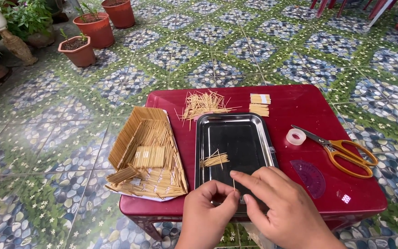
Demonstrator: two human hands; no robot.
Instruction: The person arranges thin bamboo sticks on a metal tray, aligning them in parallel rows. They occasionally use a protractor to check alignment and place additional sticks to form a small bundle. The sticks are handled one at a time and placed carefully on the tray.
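Note:
My left hand point(208, 207) and my right hand point(277, 203) meet over the near end of a steel tray point(254, 124) on a red table point(309, 110). Between their fingertips they pinch one thin toothpick point(234, 184), held upright. A small bunch of toothpicks point(214, 159) lies inside the tray, just beyond my left hand. Left of the tray rests a partly built model of glued toothpicks point(146, 154), shaped like a sloped roof. A loose pile of toothpicks point(203, 103) sits beyond the tray.
Two flat toothpick panels point(260, 104) lie at the table's far side. A tape roll point(295, 136), orange-handled scissors point(346, 152) and a purple protractor point(310, 177) sit right of the tray. Potted plants point(88, 32) stand on the patterned tile floor at upper left.

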